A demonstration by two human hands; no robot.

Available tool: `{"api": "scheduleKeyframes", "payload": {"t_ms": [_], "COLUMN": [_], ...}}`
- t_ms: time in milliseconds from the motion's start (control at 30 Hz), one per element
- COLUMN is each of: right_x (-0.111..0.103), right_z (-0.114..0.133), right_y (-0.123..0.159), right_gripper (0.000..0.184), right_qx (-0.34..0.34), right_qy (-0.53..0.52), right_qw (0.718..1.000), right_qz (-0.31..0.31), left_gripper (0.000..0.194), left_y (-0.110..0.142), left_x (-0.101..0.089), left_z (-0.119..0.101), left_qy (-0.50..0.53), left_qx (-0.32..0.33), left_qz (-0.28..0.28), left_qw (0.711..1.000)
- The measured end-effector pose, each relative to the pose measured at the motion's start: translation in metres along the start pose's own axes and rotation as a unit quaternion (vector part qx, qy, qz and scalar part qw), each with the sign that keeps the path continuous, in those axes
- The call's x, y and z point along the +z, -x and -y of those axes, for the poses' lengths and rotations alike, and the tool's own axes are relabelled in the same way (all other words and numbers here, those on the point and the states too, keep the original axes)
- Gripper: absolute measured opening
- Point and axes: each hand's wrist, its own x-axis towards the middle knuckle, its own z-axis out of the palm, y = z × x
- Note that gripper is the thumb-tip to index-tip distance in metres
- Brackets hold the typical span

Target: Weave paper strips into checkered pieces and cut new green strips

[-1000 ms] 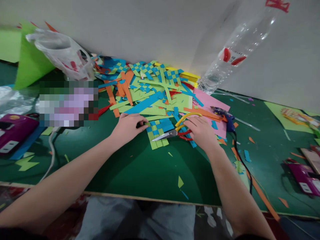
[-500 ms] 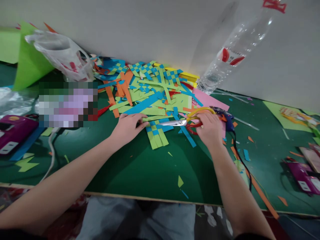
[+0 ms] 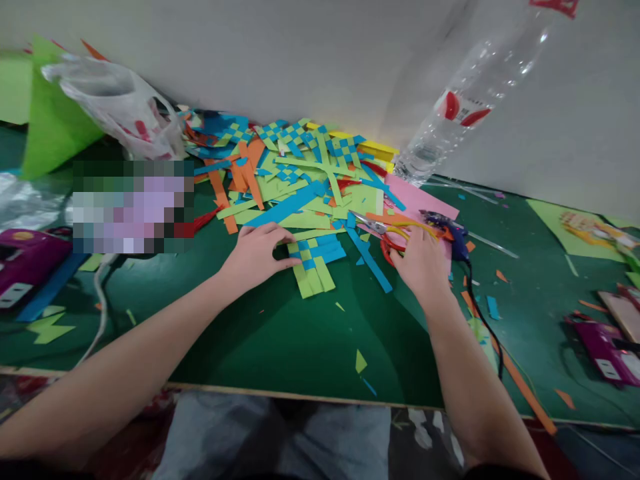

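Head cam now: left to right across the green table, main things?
Left purple box → white cable → left hand → woven piece → scissor blades → right hand → black cable → right purple box.

Find clear plastic bottle (image 3: 493, 73) with red cap and red-marked label at rear of green worktop (image 3: 280, 347), near grey-white wall (image 3: 260, 53). Record translucent white plastic bag (image 3: 157, 130) with red print at rear left, beside standing green sheet (image 3: 55, 113). Note purple device (image 3: 35, 270) at left edge, near white cable (image 3: 103, 303). Observe second purple device (image 3: 603, 353) at right, near pale flat item (image 3: 620, 319), cropped by frame edge. List yellow-and-orange packet (image 3: 593, 230) lying on light green sheet (image 3: 545, 230). Cannot identify pixelated area (image 3: 133, 213) at left.
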Motion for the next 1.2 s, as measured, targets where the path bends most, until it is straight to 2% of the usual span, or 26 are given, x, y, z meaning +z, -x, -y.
{"api": "scheduleKeyframes", "payload": {"t_ms": [133,200,267,333,400,500,567,667,767,1000,1100,1200], "right_x": [-0.011,-0.017,-0.023,-0.027,-0.03,-0.031,-0.03,-0.028,-0.026,-0.028,-0.03,-0.031], "right_z": [0.007,0.012,0.019,0.026,0.034,0.048,0.056,0.066,0.073,0.079,0.08,0.08], "right_y": [0.004,0.005,0.005,0.006,0.008,0.015,0.02,0.027,0.032,0.036,0.037,0.039], "right_gripper": [0.04,0.038,0.032,0.028,0.031,0.039,0.043,0.049,0.055,0.028,0.016,0.01], "right_qx": [0.024,0.016,-0.023,-0.095,-0.203,-0.361,-0.388,-0.408,-0.43,-0.47,-0.466,-0.467], "right_qy": [-0.012,-0.018,-0.041,-0.082,-0.116,-0.158,-0.184,-0.195,-0.18,-0.186,-0.191,-0.19], "right_qw": [0.999,1.0,0.999,0.989,0.967,0.917,0.902,0.892,0.884,0.858,0.855,0.853], "right_qz": [0.035,0.019,-0.024,-0.075,-0.101,-0.06,-0.036,-0.008,-0.028,-0.097,-0.122,-0.136], "left_gripper": [0.038,0.037,0.036,0.035,0.033,0.027,0.029,0.035,0.038,0.036,0.036,0.036], "left_y": [0.0,0.0,0.001,0.001,0.002,0.002,0.002,0.003,0.003,0.006,0.007,0.007], "left_x": [0.001,0.002,0.002,0.001,-0.003,-0.01,-0.014,-0.014,-0.01,-0.007,-0.008,-0.01], "left_z": [0.001,0.002,0.002,0.0,-0.003,-0.011,-0.016,-0.018,-0.017,-0.016,-0.017,-0.018], "left_qy": [0.014,0.027,0.054,0.086,0.126,0.209,0.262,0.358,0.423,0.511,0.513,0.487], "left_qx": [0.006,0.006,0.003,-0.004,-0.017,-0.056,-0.082,-0.11,-0.13,-0.151,-0.154,-0.147], "left_qz": [-0.018,-0.029,-0.041,-0.058,-0.071,-0.072,-0.065,-0.045,-0.024,-0.006,-0.005,-0.006], "left_qw": [1.0,0.999,0.998,0.995,0.989,0.974,0.959,0.926,0.896,0.846,0.844,0.861]}}
